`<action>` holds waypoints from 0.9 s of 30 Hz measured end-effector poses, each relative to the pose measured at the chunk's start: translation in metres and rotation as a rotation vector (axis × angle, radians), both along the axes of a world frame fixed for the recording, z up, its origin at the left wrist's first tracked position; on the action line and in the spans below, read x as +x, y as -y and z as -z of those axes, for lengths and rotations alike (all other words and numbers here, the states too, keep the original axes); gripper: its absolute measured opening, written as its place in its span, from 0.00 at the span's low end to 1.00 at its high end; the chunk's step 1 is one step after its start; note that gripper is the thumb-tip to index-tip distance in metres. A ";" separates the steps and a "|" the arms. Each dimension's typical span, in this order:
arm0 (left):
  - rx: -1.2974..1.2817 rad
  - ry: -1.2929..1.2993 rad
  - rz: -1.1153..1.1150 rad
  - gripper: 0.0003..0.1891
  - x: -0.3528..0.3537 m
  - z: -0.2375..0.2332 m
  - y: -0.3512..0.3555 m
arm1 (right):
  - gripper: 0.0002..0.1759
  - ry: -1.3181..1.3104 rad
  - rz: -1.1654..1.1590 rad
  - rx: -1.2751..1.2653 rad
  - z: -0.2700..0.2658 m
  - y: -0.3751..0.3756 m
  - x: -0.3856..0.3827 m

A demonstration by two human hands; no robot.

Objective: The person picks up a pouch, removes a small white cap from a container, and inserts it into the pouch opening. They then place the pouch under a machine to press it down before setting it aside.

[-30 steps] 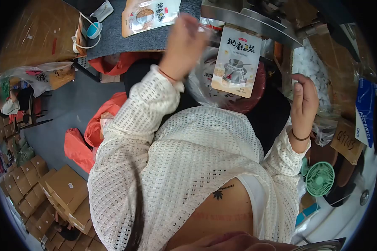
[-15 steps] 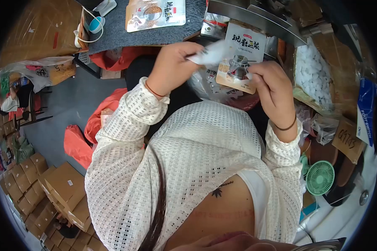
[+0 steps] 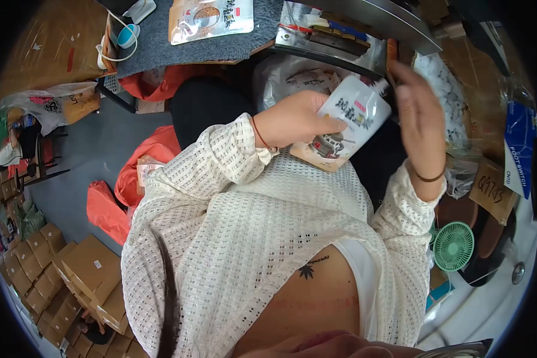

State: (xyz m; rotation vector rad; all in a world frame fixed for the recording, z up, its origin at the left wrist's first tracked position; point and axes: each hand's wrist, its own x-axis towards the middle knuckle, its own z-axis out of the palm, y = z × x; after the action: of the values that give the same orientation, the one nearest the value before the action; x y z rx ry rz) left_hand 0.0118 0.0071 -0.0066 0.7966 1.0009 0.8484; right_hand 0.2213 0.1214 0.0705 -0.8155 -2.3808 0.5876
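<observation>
My left hand (image 3: 307,122) grips a white spouted pouch (image 3: 352,116) by its left side, thumb on the front. The pouch is tilted, with dark lettering, a printed picture and a tan lower part. Its clear spout (image 3: 380,87) points up and right. My right hand (image 3: 422,113) is apart from the pouch, to its right, fingers stretched out and blurred at the tips. Beside it is a box of small white pieces (image 3: 444,98). A metal machine (image 3: 340,45) stands beyond the pouch.
Another pouch (image 3: 212,21) lies on the grey cloth (image 3: 152,53). A clear plastic bag (image 3: 274,74) is below the machine. Red bags (image 3: 155,149) are at the left, with stacked cartons (image 3: 92,259) behind. A green fan (image 3: 453,246) and a foot-switch box (image 3: 517,149) are at the right.
A pouch that was upright before the machine is gone from there. My left hand has moved right and down, now with the spouted pouch. My right hand has swung up and right, away from the pouch.
</observation>
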 end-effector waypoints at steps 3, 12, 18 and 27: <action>0.129 0.088 -0.126 0.16 -0.015 0.013 -0.021 | 0.21 0.334 0.313 0.356 0.012 -0.040 0.056; 0.181 0.102 -0.388 0.20 -0.029 0.033 -0.058 | 0.13 0.441 0.346 0.152 0.045 -0.072 0.084; 0.817 -1.740 -0.814 0.39 -0.154 0.023 -0.038 | 0.14 0.265 0.388 0.183 0.045 -0.063 0.093; 0.601 -0.998 -0.478 0.14 -0.098 0.008 0.025 | 0.04 -0.315 0.291 -0.261 0.033 -0.015 0.049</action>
State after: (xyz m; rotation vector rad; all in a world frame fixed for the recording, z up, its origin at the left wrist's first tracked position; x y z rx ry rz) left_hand -0.0866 -0.0180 -0.0143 1.6121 1.9024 1.2127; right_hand 0.2704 0.1361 0.0373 -1.0713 -1.8834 0.8455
